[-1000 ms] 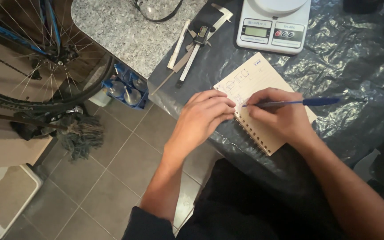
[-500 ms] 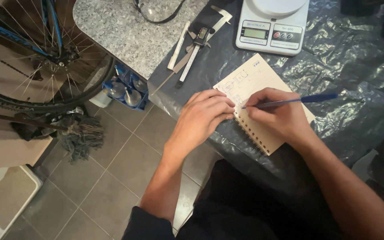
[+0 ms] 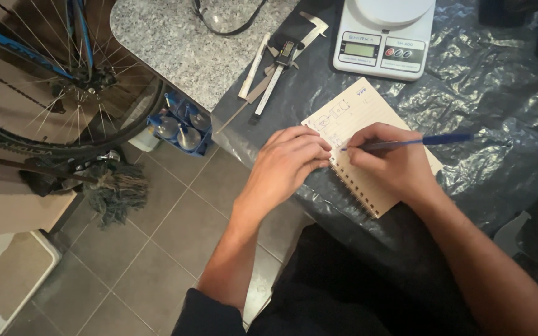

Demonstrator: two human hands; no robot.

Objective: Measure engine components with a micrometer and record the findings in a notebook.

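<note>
**Two hands, one notebook, one pen: count at the bench**

On the black plastic sheet point(image 3: 499, 106) covering the right part of the counter lies one spiral-bound notebook point(image 3: 359, 112), tan page up, its wire spine along the lower left edge. The page carries small sketched shapes in blue ink near the top corner.

Right hand point(image 3: 390, 165): fingers closed around one blue pen point(image 3: 418, 142). The pen lies nearly level, cap end pointing right, tip touching the page near the middle of the notebook. The hand rests on the lower half of the page.

Left hand point(image 3: 287, 165): palm down, fingers together and slightly curled, holding nothing. Fingertips touch the notebook's left edge by the spine; the rest of the hand lies on the plastic sheet.

Other items counted on the counter:
- One white kitchen scale point(image 3: 386, 37), above the notebook, apart from it, with one display and two round buttons.
- One digital caliper point(image 3: 281, 62), left of the scale, lying at a slant on a dark case.
- One white pen-like stick point(image 3: 254, 66), just beside the caliper.
- One black cable loop point(image 3: 228, 22) on the bare speckled stone point(image 3: 175, 43).

On the tiled floor point(image 3: 157, 236): one bicycle wheel point(image 3: 63, 81) at upper left, one mop head point(image 3: 116, 193) below it, one blue crate of bottles point(image 3: 179, 124) against the counter, three caps visible.
</note>
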